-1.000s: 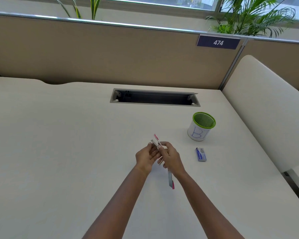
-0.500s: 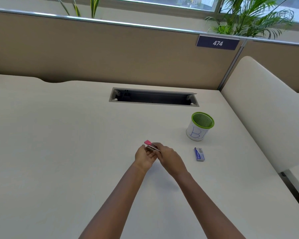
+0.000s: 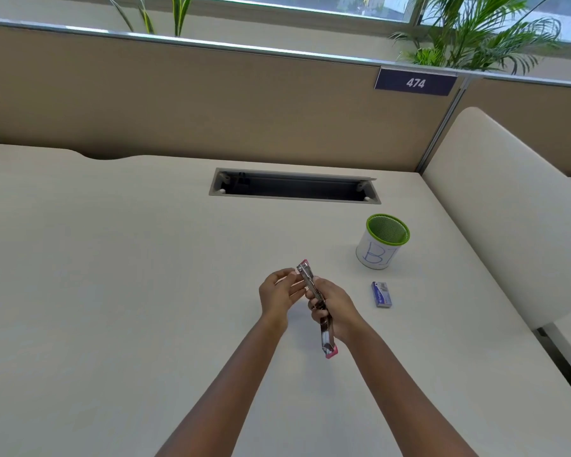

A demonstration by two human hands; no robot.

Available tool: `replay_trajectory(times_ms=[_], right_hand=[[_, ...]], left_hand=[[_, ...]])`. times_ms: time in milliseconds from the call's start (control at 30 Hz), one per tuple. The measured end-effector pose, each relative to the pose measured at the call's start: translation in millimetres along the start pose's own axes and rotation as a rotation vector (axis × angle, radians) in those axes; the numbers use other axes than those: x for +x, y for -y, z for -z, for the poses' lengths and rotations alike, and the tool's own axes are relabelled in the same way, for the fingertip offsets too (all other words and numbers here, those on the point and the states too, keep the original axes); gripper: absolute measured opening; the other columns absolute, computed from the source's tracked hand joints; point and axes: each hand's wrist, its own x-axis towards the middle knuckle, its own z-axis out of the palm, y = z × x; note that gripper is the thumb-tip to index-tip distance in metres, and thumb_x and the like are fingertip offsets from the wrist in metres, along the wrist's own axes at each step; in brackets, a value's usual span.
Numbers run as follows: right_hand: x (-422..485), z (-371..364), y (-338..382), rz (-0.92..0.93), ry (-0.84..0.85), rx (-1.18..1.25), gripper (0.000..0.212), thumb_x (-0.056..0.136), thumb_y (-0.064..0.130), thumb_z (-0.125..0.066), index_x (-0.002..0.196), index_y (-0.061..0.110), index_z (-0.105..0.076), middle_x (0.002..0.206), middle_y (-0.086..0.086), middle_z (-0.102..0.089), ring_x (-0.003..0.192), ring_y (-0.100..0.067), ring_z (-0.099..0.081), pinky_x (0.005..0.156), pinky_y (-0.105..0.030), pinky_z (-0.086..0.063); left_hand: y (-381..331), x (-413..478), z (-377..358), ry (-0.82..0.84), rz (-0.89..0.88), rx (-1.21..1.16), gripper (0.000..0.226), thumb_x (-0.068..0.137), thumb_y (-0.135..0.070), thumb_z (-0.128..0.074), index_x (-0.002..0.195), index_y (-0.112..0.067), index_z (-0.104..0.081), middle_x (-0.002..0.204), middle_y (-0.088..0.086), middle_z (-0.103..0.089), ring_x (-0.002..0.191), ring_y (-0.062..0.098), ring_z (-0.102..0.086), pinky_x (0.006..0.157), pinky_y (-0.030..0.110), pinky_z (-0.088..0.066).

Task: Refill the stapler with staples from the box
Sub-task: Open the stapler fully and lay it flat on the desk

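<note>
Right hand grip clamped on stapler (swung open); left hand fingers apart, touching it.

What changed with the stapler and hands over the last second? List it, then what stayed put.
The stapler, folded small between both hands half a second ago, is now swung open lengthwise, one pink tip toward the person. The right hand grips its middle; the left hand touches the far end. The staple box and green cup stayed put.

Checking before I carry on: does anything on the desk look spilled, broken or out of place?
Nothing stands out. The pink and metal stapler is swung open in both hands, the small blue staple box lies flat, the green-rimmed cup stands upright.
</note>
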Motion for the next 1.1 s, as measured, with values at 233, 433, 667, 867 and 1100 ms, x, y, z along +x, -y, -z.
replay_trajectory(times_ms=[233,433,667,867,1100], right_hand=[[-0.6,0.9,0.8,-0.056,0.025,0.138,0.024,0.099,0.018,-0.038,0.083,0.009,-0.054,0.064,-0.004,-0.047,0.034,-0.001,-0.043,0.027,-0.009,-0.028],[0.5,2.4,1.7,-0.141,0.063,0.299,0.02,0.098,0.02,-0.042,0.089,0.009,-0.056,0.059,-0.001,-0.048,0.033,-0.001,-0.043,0.025,-0.009,-0.028],[0.7,4.1,3.5,-0.164,0.105,0.375,0.018,0.098,0.022,-0.042,0.093,0.01,-0.055,0.048,0.0,-0.054,0.032,-0.002,-0.045,0.023,-0.009,-0.028],[-2.8,2.6,2.7,-0.04,0.057,0.17,0.019,0.097,0.021,-0.043,0.089,0.01,-0.056,0.058,-0.001,-0.052,0.035,-0.002,-0.044,0.027,-0.01,-0.029],[-8.4,-1.5,3.9,0.27,-0.024,-0.38,0.02,0.097,0.02,-0.044,0.11,0.01,-0.054,0.061,-0.002,-0.053,0.035,-0.001,-0.044,0.033,-0.013,-0.031]], left_hand=[[4.1,-6.5,-1.8,-0.061,-0.432,0.508,0.018,0.087,0.0,-0.053,0.093,-0.001,-0.07,0.089,0.013,-0.071,0.076,0.021,-0.066,0.079,0.036,-0.057],[2.4,-6.2,-2.6,-0.081,-0.432,0.448,0.018,0.09,0.0,-0.049,0.101,-0.001,-0.063,0.087,0.01,-0.068,0.065,0.009,-0.064,0.067,0.02,-0.055],[3.5,-2.0,-0.5,-0.046,-0.402,0.369,0.018,0.09,0.001,-0.049,0.102,0.003,-0.063,0.086,0.013,-0.067,0.066,0.01,-0.064,0.059,0.01,-0.054],[3.0,-0.8,-0.3,-0.01,-0.285,0.217,0.021,0.093,-0.005,-0.049,0.104,0.007,-0.063,0.088,0.015,-0.067,0.069,0.021,-0.066,0.064,0.021,-0.057],[-7.1,-5.5,-0.1,0.103,0.113,-0.245,0.037,0.101,-0.02,-0.033,0.084,-0.003,-0.061,0.084,0.011,-0.065,0.074,0.019,-0.064,0.068,0.027,-0.054]])
